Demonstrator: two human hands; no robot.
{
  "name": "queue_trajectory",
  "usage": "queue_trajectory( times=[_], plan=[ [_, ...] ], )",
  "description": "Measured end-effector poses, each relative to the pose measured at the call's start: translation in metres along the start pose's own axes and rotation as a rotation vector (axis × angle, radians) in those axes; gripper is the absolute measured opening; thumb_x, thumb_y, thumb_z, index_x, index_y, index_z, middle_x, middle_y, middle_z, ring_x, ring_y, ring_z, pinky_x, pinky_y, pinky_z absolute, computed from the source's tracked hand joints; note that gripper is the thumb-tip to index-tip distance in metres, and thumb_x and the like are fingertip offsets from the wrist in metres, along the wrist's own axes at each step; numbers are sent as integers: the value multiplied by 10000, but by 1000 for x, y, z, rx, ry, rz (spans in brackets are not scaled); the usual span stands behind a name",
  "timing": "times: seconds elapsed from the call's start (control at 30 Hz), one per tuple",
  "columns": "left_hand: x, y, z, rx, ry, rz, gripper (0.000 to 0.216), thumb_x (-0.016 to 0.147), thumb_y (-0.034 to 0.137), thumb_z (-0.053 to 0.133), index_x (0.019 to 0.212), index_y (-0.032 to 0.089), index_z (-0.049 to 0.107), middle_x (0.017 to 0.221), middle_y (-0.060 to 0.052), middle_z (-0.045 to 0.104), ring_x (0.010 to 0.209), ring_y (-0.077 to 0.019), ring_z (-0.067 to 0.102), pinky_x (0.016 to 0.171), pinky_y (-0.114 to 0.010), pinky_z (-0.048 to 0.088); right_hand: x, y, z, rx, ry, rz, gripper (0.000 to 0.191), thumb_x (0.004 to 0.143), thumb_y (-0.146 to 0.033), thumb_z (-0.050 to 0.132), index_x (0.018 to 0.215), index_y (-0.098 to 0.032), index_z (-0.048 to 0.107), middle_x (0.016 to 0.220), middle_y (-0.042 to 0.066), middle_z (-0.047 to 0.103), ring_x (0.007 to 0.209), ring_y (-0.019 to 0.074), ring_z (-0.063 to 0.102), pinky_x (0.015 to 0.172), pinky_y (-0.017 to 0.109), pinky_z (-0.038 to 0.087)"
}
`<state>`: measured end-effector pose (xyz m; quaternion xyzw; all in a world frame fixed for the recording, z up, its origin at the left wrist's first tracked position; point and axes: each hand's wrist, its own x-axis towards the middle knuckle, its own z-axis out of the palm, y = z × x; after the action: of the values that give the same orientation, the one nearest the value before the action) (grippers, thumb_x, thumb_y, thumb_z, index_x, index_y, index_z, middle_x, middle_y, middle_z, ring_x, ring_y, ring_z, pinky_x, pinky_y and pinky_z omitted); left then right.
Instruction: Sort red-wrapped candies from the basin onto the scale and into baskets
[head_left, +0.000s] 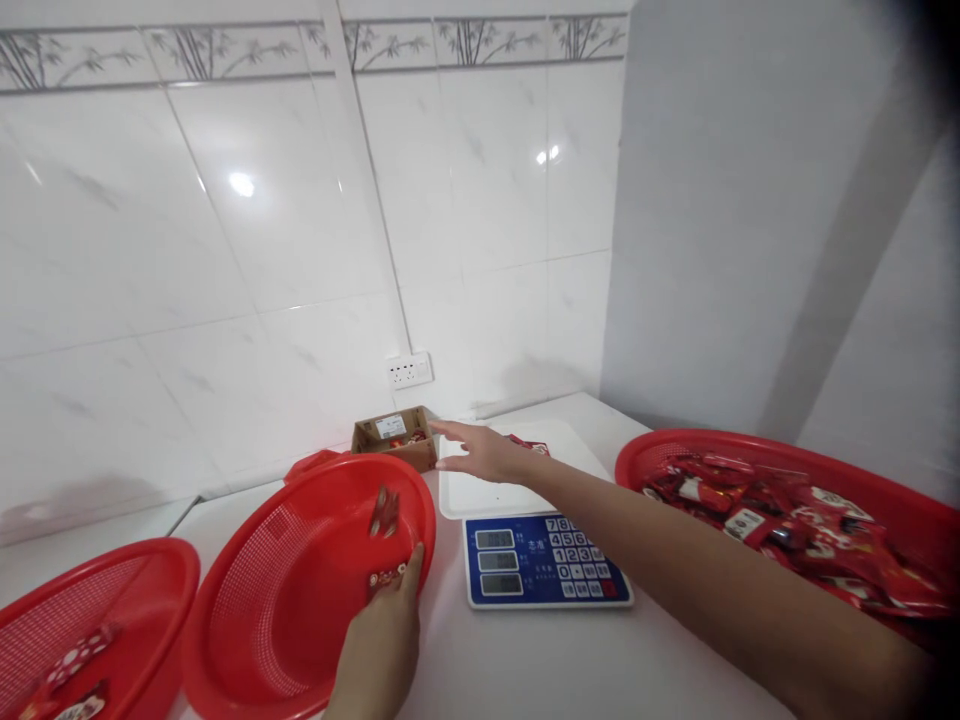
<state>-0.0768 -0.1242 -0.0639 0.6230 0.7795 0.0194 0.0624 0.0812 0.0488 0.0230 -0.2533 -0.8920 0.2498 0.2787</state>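
Note:
My left hand (381, 645) reaches over the near right side of the middle red plastic basket (300, 705). A small red patterned packet (385, 578) shows at its thumb, the other fingers being mostly hidden. Farther inside that basket is a blurred reddish packet (384, 511); I cannot tell whether it touches the wall. My right hand (480, 453) is over the white pan (480, 497) of a digital scale, fingers stretched and apart, nothing in them. Its fingertips are close to a small open cardboard box (409, 457) with some packets in it. Partly behind the right wrist, a red packet (534, 446) lies on the pan.
The scale's blue keypad and display panel (517, 545) faces me. At right stands a large red basket (637, 450) heaped with red packets (795, 520). Another red basket (161, 560) at left holds a few packets. A tiled wall with a socket (410, 370) closes off the back.

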Motion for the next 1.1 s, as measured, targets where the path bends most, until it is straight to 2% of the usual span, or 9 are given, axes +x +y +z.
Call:
queue_trajectory(
  times=[0.1, 0.2, 0.27, 0.47, 0.63, 0.8, 0.93, 1.03, 1.1],
  plan=[
    [-1, -1, 0, -43, -13, -2, 703, 759, 42, 284, 1382, 338, 148, 1216, -100, 582, 1081, -254, 560, 795, -400, 485, -18, 30, -4, -234, -33, 217, 614, 779, -350, 522, 1341, -183, 342, 1389, 117, 377, 1262, 254, 352, 1017, 410, 297],
    [-1, -1, -1, -48, -13, 2, 712, 748, 34, 291, 1380, 337, 162, 1248, -95, 560, 1150, -266, 507, 829, -422, 473, -45, 71, -8, -447, -86, 536, 730, 730, -401, 569, 1363, -169, 290, 1414, 189, 293, 1290, 348, 257, 951, 507, 320],
    [-1, -1, 0, -46, -10, 13, 683, 758, 27, 251, 1383, 294, 185, 1278, -118, 530, 1172, -273, 486, 828, -427, 474, -58, 91, -8, -509, -95, 622, 776, 722, -464, 560, 1377, -192, 246, 1437, 181, 237, 1304, 363, 206, 935, 529, 313],
    [-1, 2, -1, -5, 3, 10, 689, 756, -7, 209, 1383, 279, 198, 1261, -104, 548, 1157, -247, 502, 818, -378, 474, -68, 102, 0, -599, -17, 529, 499, 847, -363, 395, 1307, -174, 352, 1235, 139, 499, 1105, 277, 464, 856, 397, 379],
    [-4, 2, -4, 0, 19, 29, 665, 767, 2, 238, 1382, 254, 205, 1211, -117, 581, 1069, -236, 566, 802, -355, 478, -69, 104, -1, -698, 8, 438, 336, 899, -263, 302, 1165, -184, 491, 1053, 124, 578, 957, 233, 535, 730, 302, 396],
    [-4, 2, -3, 2, 46, 59, 675, 755, -21, 207, 1375, 246, 233, 1203, -130, 584, 1052, -259, 573, 781, -388, 484, -54, 100, -11, -492, 230, 604, 235, 886, -254, 357, 1021, -166, 528, 971, 103, 618, 817, 181, 583, 663, 263, 396],
    [-3, 0, 1, -8, 76, 57, 681, 754, -23, 232, 1375, 256, 229, 1192, -138, 590, 1080, -262, 556, 798, -393, 474, -17, 53, 9, 133, 450, 608, 213, 853, -325, 412, 936, -184, 548, 793, 40, 645, 670, 136, 584, 555, 224, 422],
    [-2, 2, 1, -33, 67, 56, 674, 755, 1, 284, 1376, 256, 226, 1187, -120, 599, 1121, -242, 528, 830, -353, 463, 14, 10, 37, 474, 263, 403, 340, 842, -427, 417, 1045, -185, 544, 894, 63, 649, 716, 147, 604, 594, 260, 473],
    [-2, 4, -3, -38, 64, 48, 661, 751, -3, 271, 1367, 236, 260, 1183, -127, 602, 1106, -235, 542, 819, -345, 467, 26, -3, 50, 490, 93, 261, 468, 842, -486, 394, 1211, -205, 457, 1075, 90, 615, 901, 184, 597, 726, 316, 484]
  ],
)
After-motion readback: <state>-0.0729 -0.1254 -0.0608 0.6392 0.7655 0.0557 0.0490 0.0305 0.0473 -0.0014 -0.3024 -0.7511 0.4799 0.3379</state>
